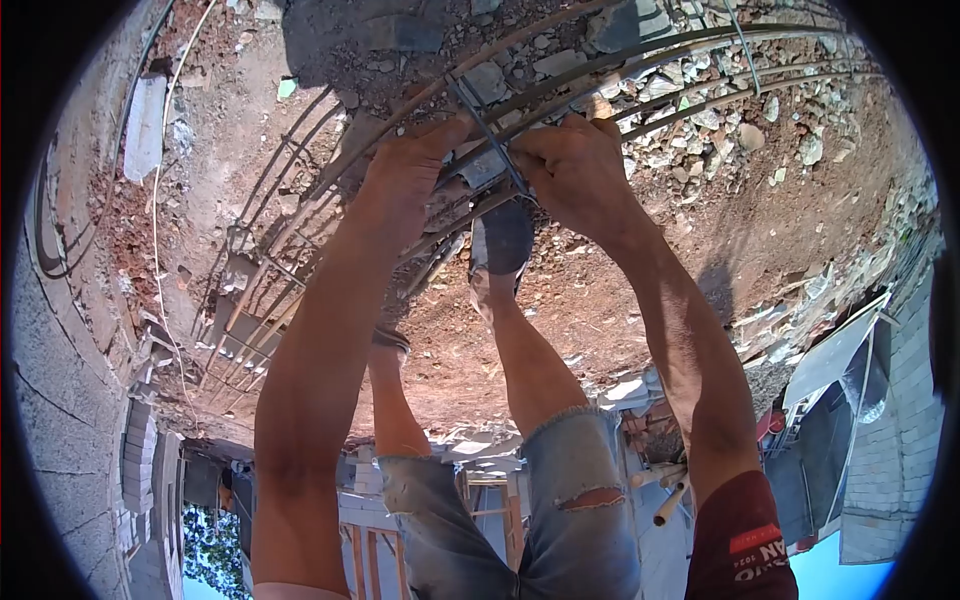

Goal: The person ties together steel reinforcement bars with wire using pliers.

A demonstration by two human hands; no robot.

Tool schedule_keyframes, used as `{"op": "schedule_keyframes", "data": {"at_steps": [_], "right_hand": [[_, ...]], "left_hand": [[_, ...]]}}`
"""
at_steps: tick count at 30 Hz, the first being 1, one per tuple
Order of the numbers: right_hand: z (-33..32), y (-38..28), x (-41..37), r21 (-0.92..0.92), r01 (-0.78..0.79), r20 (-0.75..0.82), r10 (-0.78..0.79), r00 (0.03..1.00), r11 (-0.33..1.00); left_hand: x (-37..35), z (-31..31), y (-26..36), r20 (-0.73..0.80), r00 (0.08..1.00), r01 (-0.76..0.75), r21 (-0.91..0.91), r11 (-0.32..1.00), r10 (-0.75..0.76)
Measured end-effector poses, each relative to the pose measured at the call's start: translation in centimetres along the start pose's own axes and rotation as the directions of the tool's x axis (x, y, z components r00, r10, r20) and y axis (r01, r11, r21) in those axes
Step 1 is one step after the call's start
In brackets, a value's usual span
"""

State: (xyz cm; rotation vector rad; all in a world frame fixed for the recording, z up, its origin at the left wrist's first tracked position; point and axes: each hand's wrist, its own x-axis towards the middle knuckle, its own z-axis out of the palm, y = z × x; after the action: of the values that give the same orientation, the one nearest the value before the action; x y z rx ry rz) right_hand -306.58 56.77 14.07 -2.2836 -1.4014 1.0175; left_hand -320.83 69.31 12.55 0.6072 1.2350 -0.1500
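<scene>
A cage of long steel rebar rods (pixel 690 47) curves across the upper part of the head view. A square metal stirrup (pixel 487 128) crosses the rods between my two hands. My left hand (pixel 408 178) is closed around a rod just left of the stirrup, with its fingertips partly hidden. On the other side, my right hand (pixel 580 172) has its fingers pinched at the stirrup's lower right corner. Whatever small piece lies between those fingers is hidden. A second stirrup (pixel 743 45) hangs on the rods farther right.
Reddish soil (pixel 690 220) and broken rubble (pixel 700 130) cover the ground. My dark shoe (pixel 503 238) stands beneath the rods. More of the cage (pixel 255 335) lies at lower left. A pale block (pixel 146 128) and a thin cable (pixel 157 210) are at far left.
</scene>
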Motion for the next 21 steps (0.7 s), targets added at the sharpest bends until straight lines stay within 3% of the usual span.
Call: {"op": "schedule_keyframes", "data": {"at_steps": [2,4,5,6,8,11,13,14,15,16,17,18,19,20,21], "right_hand": [[-0.3,-0.2,0.3,0.042,-0.052,0.063,0.050,0.997,0.998],[-0.9,-0.8,0.5,0.087,-0.110,0.131,0.098,0.986,0.990],[-1.4,-1.2,0.7,0.143,-0.179,0.198,0.149,0.969,0.973],[-2.0,-1.5,0.9,0.193,-0.247,0.264,0.192,0.945,0.950],[-3.1,-2.5,1.1,0.224,-0.278,0.295,0.207,0.933,0.934],[-3.2,-2.9,0.9,0.355,-0.389,0.352,0.264,0.898,0.850],[-3.2,-3.0,0.7,0.447,-0.468,0.379,0.312,0.871,0.763],[-3.3,-3.2,0.7,0.652,-0.610,0.449,0.420,0.789,0.449],[-3.4,-3.4,0.7,0.762,-0.645,0.542,0.479,0.691,0.067],[-3.3,-3.4,0.9,0.763,-0.644,0.540,0.487,0.687,0.062],[-3.1,-3.4,1.5,0.764,-0.644,0.574,0.500,0.648,-0.043],[-3.1,-3.5,2.0,0.758,-0.635,0.609,0.509,0.609,-0.148],[-3.2,-3.6,2.4,0.767,-0.639,0.581,0.492,0.648,-0.063],[-4.1,-3.6,2.9,0.770,-0.634,0.577,0.500,0.646,-0.068],[-5.0,-3.6,3.4,0.679,-0.618,0.477,0.401,0.782,0.397]], "left_hand": [[-0.3,0.9,0.0,0.000,1.000,0.010,-0.066,0.998,-0.010],[-1.2,2.1,-0.1,-0.169,0.986,-0.039,-0.241,0.970,-0.003],[-1.2,2.1,-0.6,-0.170,0.985,-0.037,-0.236,0.971,-0.004],[-1.1,2.2,-1.1,-0.190,0.964,-0.220,-0.196,0.955,0.183],[-1.3,2.6,-1.4,-0.198,0.911,-0.394,-0.149,0.907,0.363],[-2.9,3.6,-1.5,-0.278,0.895,-0.406,-0.184,0.895,0.349],[-3.6,4.0,-2.2,-0.347,0.831,-0.471,-0.019,0.882,0.436],[-3.5,4.0,-2.4,-0.341,0.836,-0.463,-0.018,0.886,0.430],[-3.3,4.0,-2.5,-0.344,0.825,-0.469,0.028,0.883,0.449],[-3.1,3.9,-2.6,-0.345,0.814,-0.474,0.072,0.878,0.468],[-3.0,3.8,-2.5,-0.337,0.817,-0.473,0.069,0.878,0.467],[-3.0,3.5,-2.5,-0.228,0.726,-0.589,0.281,0.758,0.649],[-3.1,3.2,-2.4,-0.076,0.617,-0.676,0.458,0.577,0.783],[-2.9,2.8,-2.3,-0.066,0.620,-0.679,0.455,0.576,0.782],[-2.6,2.3,-2.2,0.057,0.529,-0.708,0.580,0.404,0.847]]}}
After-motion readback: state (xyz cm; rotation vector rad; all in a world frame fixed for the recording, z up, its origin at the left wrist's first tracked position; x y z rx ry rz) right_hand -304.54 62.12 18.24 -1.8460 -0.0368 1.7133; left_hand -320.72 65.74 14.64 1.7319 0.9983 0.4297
